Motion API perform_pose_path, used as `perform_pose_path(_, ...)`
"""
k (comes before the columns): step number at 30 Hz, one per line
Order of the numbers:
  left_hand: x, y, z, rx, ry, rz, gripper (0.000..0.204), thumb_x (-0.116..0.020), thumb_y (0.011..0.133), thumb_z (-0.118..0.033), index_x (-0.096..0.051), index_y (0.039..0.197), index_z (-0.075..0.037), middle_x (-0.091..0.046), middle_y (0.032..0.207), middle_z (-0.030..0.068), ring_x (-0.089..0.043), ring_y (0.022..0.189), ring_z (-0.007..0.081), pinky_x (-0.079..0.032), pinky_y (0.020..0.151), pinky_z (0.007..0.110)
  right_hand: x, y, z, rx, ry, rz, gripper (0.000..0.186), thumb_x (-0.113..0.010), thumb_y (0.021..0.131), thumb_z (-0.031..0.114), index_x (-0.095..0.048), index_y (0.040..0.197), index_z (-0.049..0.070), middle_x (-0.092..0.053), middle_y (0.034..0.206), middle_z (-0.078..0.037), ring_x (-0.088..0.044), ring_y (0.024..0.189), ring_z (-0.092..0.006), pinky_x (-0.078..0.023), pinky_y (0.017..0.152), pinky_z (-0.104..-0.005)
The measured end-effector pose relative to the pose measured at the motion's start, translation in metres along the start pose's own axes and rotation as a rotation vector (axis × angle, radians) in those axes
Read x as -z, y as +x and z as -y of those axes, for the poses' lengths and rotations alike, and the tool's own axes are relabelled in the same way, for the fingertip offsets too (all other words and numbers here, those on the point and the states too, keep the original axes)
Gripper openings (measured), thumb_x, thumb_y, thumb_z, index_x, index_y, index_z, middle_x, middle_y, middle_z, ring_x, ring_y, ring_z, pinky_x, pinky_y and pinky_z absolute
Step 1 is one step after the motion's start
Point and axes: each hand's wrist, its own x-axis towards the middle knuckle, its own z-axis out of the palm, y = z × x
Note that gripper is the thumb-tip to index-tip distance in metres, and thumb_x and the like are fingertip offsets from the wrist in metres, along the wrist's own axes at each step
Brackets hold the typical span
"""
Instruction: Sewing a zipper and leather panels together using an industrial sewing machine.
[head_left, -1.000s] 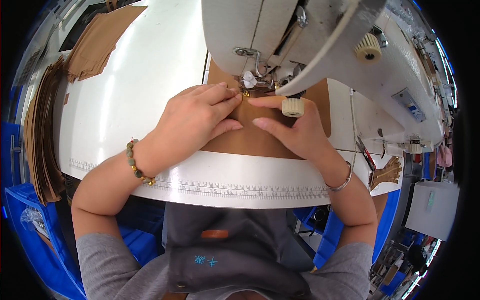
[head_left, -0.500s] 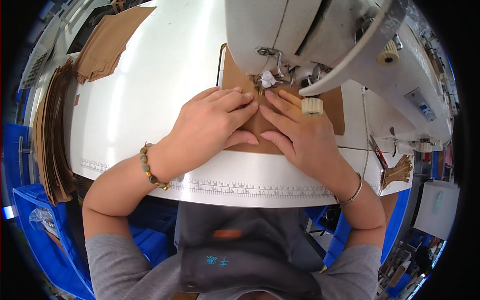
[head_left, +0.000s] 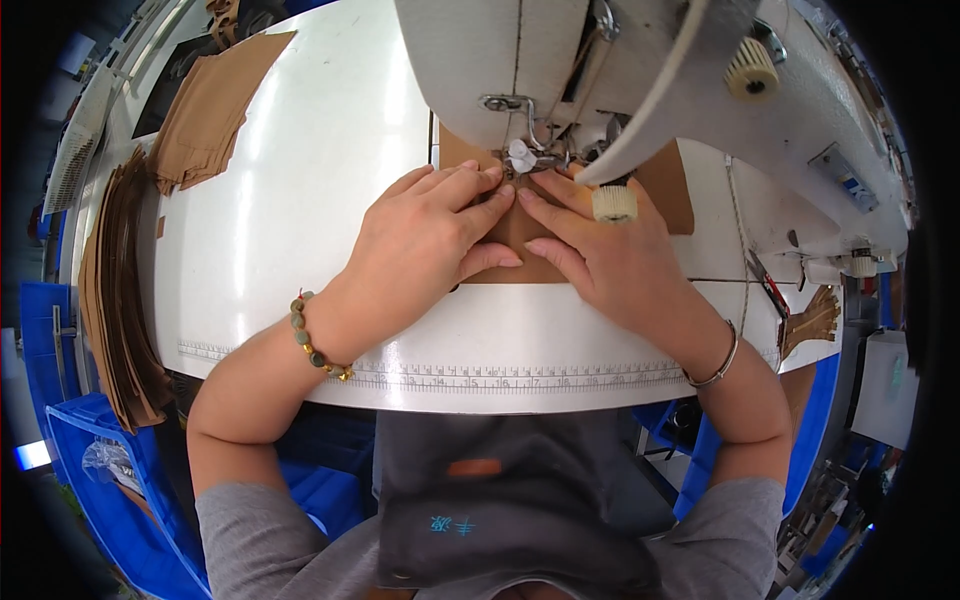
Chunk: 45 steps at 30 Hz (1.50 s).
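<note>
One broad white worktop (head_left: 300, 200) lies under the fingers (head_left: 488, 208). Over it stands a white metal sewing machine (head_left: 460, 60), its needle assembly (head_left: 520, 157) just beyond the fingertips. Well below and left of the fingers is a blue plastic bin (head_left: 90, 412); below and right is a second blue plastic bin (head_left: 815, 425), its contents too hidden to tell.

Directly under the fingers lies a flat, brown, leather-like sheet (head_left: 675, 190), reaching on beneath the machine. It looks light, thin and pliable, likely tough but easy to crease; flat pressure either side of the needle assembly should suit it better than a pinch. The left hand (head_left: 420, 225) and right hand (head_left: 625, 245) rest on it, fingers slightly spread and laid flat, index tips close together, thumbs held away; I see nothing pinched.

Smallest, crumpled clear plastic (head_left: 108, 458) lies in the first bin, far left of the fingers.
</note>
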Motion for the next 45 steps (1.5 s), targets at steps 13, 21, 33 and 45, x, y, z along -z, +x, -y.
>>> perform_pose_path(13,0.000,0.002,-0.001,0.019,0.036,0.017,0.058,-0.079,0.080,-0.044,-0.076,0.124,-0.006,-0.074,0.125,0.0073,-0.070,0.099,0.0269,-0.056,0.089,0.035,-0.002,0.001,-0.002,-0.005,0.010,-0.003,0.026,-0.076,0.090,0.032,-0.079,0.098,0.008,-0.074,0.117,-0.010,-0.063,0.125,-0.0286,-0.042,0.115,-0.0527)
perform_pose_path(21,0.000,0.002,-0.001,0.028,0.074,0.030,0.059,-0.078,0.080,-0.045,-0.076,0.125,-0.006,-0.074,0.124,0.0071,-0.070,0.100,0.0263,-0.055,0.091,0.035,-0.001,0.001,-0.004,-0.010,0.003,0.015,0.027,-0.076,0.090,0.033,-0.079,0.095,0.007,-0.074,0.115,-0.011,-0.062,0.124,-0.0302,-0.042,0.115,-0.0526)
perform_pose_path(33,0.004,0.001,0.000,-0.020,0.096,-0.035,0.044,-0.080,0.085,-0.034,-0.077,0.118,-0.005,-0.075,0.118,0.0071,-0.069,0.107,0.0284,-0.055,0.094,0.039,0.022,0.003,0.000,-0.124,-0.236,0.127,0.034,-0.066,0.087,0.017,-0.073,0.115,-0.002,-0.075,0.117,-0.020,-0.069,0.113,-0.0305,-0.041,0.115,-0.0528)
perform_pose_path(45,0.009,-0.010,-0.012,0.047,-0.037,0.056,0.067,-0.082,0.077,-0.046,-0.072,0.127,-0.003,-0.071,0.130,0.0118,-0.066,0.125,0.0334,-0.053,0.104,0.042,0.035,-0.011,0.039,0.187,-0.042,0.178,0.030,-0.069,0.080,0.015,-0.077,0.102,-0.002,-0.076,0.098,-0.021,-0.074,0.092,-0.0323,-0.047,0.108,-0.0513)
